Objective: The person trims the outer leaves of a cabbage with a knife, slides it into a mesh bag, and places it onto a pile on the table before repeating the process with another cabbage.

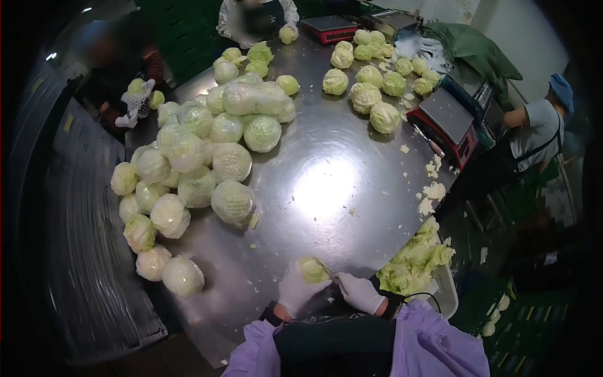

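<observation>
My left hand (296,290), in a white glove, is closed around a small pale-green cabbage (311,271) near the front edge of the steel table. In my gloved right hand (360,293) is a knife (326,269), its blade against the right side of this cabbage. Trimmed outer leaves (411,267) are heaped in a white basket (446,290) to the right of my right hand. Small leaf scraps lie on the table around both hands.
Wrapped cabbages (195,144) are piled on the table's left. Bare cabbages (369,94) lie at the back right beside a red scale (443,119); another scale (329,26) is behind. Co-workers stand at far left (113,75), back (257,19) and right (534,125).
</observation>
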{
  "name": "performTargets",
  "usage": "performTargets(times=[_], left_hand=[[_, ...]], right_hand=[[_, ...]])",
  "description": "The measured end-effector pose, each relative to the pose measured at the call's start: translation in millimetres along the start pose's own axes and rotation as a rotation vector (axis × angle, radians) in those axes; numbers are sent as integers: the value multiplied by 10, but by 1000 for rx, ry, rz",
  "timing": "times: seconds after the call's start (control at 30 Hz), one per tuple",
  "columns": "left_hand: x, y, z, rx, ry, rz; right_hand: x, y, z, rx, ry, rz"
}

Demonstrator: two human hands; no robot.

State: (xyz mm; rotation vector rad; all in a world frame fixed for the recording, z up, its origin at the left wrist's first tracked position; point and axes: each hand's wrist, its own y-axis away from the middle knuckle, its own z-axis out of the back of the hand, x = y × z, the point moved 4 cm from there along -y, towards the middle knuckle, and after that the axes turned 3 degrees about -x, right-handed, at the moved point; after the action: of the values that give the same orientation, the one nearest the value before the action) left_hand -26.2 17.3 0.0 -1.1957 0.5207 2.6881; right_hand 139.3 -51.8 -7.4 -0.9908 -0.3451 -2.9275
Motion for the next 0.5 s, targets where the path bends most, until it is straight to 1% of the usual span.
performTargets(times=[0.07,0.1,0.13,0.2,0.27,0.3,0.33,0.4,0.47,0.5], left_hand=[[-49,-15,2,10,-95,18],[-31,-21,-20,14,-94,17],[-15,-15,-44,-5,-137,-14],[-15,-57,-52,-24,-176,-44],[16,-99,-36,33,-160,33],[4,-107,-30,38,-157,39],[-28,-114,-15,46,-116,6],[-23,-57,-18,51,-92,-33],[-48,32,-71,-122,-145,-230],[-10,44,-52,-100,-92,-194]], right_hand=[[-20,-12,-1,9,-12,-7],[-38,-9,-41,70,7,-30],[-61,-21,-67,131,27,-50],[-62,-105,-86,143,33,-59],[-47,-189,-143,171,44,-73],[-54,-273,-165,147,33,-65],[-134,-357,-268,194,82,-62],[-270,-477,-368,182,178,-50],[-316,-546,-353,216,207,-23],[-252,-547,-231,247,-198,-150]])
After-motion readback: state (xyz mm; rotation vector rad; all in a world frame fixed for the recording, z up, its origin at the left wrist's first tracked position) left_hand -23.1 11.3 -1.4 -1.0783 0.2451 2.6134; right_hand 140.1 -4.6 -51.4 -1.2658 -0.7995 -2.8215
